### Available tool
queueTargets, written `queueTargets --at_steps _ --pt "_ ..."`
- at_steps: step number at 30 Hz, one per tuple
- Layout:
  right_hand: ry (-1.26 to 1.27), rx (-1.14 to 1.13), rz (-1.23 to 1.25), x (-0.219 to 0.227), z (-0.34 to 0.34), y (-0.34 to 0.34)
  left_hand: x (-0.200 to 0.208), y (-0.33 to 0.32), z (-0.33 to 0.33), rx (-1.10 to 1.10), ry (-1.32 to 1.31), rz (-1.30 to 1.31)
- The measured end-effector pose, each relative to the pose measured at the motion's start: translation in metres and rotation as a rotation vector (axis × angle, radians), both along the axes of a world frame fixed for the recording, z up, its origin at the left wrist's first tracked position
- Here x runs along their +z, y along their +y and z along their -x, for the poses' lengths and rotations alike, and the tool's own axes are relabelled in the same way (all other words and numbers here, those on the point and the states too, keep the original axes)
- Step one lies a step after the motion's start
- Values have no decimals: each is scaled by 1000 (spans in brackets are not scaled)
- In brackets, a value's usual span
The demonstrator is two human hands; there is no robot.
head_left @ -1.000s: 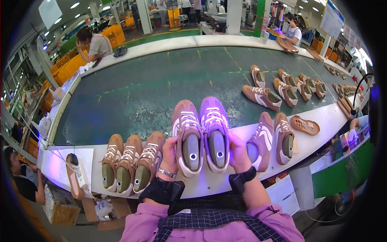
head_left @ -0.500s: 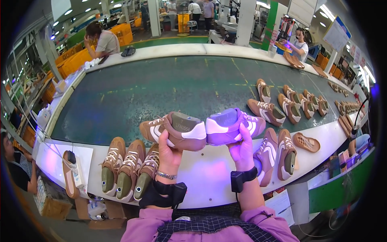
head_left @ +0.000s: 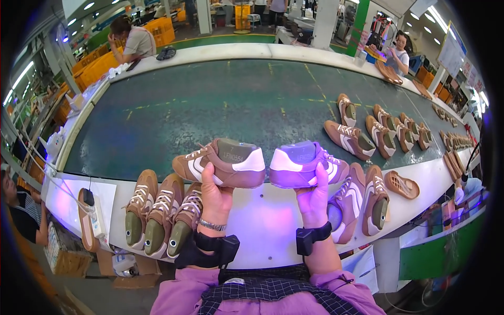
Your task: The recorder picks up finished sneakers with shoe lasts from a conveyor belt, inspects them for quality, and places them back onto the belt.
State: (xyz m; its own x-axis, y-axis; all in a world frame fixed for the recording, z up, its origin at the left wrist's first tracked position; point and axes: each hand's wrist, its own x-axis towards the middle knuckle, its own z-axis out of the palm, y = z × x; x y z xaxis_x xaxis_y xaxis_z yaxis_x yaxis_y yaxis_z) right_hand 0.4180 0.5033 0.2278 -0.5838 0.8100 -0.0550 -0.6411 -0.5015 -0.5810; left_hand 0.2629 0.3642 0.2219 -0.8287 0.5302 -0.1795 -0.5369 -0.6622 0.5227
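Observation:
Above the near edge of the table I hold one brown sneaker in each hand, heels facing each other with a small gap. My left hand (head_left: 215, 200) is closed around the left sneaker (head_left: 239, 176), thumb on its side and toe pointing left. In my right hand (head_left: 313, 203) is the right sneaker (head_left: 294, 177), toe pointing right and tinted violet by light. A green shoe last (head_left: 238, 150) fills the left one; another last (head_left: 295, 152) sits in the right. Both have white heel patches and white laces. My fingers beneath the shoes are mostly hidden.
Three lasted sneakers (head_left: 163, 212) stand left of my hands, two more (head_left: 375, 202) at the right. A loose brown sole (head_left: 402, 185) lies beyond these. Several sneakers (head_left: 380, 131) rest on the green conveyor belt (head_left: 210, 105). A person (head_left: 397, 55) works across the belt.
The two sneakers, whose heels touched before, have been drawn apart and turned more squarely side-on. My view has shifted slightly. Both hands keep their hold.

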Motion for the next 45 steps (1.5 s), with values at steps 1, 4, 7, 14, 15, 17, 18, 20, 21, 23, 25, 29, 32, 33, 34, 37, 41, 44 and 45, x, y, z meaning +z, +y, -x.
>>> queueTargets --at_steps 1,4,7,14,15,17,18,20,21,23,25,29,32,33,34,37,41,44,45 --pt "-4 1 2 -1 0 -1 0 0 0 -1 1 1" --pt "-9 1 -2 -1 0 -3 -2 0 -1 -15 13 -15" --pt "-24 -10 1 -2 0 -3 0 0 -2 -19 -2 -1" --pt "-1 -25 37 0 4 -8 -1 0 -2 -35 6 -12" --pt "-20 -20 21 -2 3 -7 -3 0 -2 -41 3 -19" --pt "-40 -16 5 -2 3 -7 -3 0 -2 -43 2 -12" --pt "-41 -20 6 -2 3 -8 -3 0 -2 -45 2 -6" --pt "-42 -26 8 -1 3 -8 -5 0 -1 -49 8 -13" --pt "-42 -22 8 -1 3 -8 -5 0 -1 -52 15 -21" --pt "-42 -18 10 -1 3 -8 -3 0 -2 -44 17 -14" --pt "-44 -21 9 -2 2 -8 -2 0 -3 -38 19 -8" --pt "-54 -26 13 -3 3 -9 -3 0 -2 -31 12 -1" --pt "-49 -23 8 -4 2 -8 -5 1 -2 -28 9 0" --pt "-53 -28 7 -4 3 -9 -5 1 -2 -24 8 5" --pt "-57 -32 6 -4 3 -9 -6 0 -1 -23 8 5" --pt "-76 -46 -12 -3 4 -11 -7 1 -1 -25 1 7" --pt "-52 -39 -47 -8 5 -10 -10 2 -2 -17 -11 -8" --pt "-57 -51 -54 -5 7 -14 -11 1 -3 2 -18 -4" --pt "-37 -75 -44 -1 8 -16 -11 1 -3 9 -24 -7"
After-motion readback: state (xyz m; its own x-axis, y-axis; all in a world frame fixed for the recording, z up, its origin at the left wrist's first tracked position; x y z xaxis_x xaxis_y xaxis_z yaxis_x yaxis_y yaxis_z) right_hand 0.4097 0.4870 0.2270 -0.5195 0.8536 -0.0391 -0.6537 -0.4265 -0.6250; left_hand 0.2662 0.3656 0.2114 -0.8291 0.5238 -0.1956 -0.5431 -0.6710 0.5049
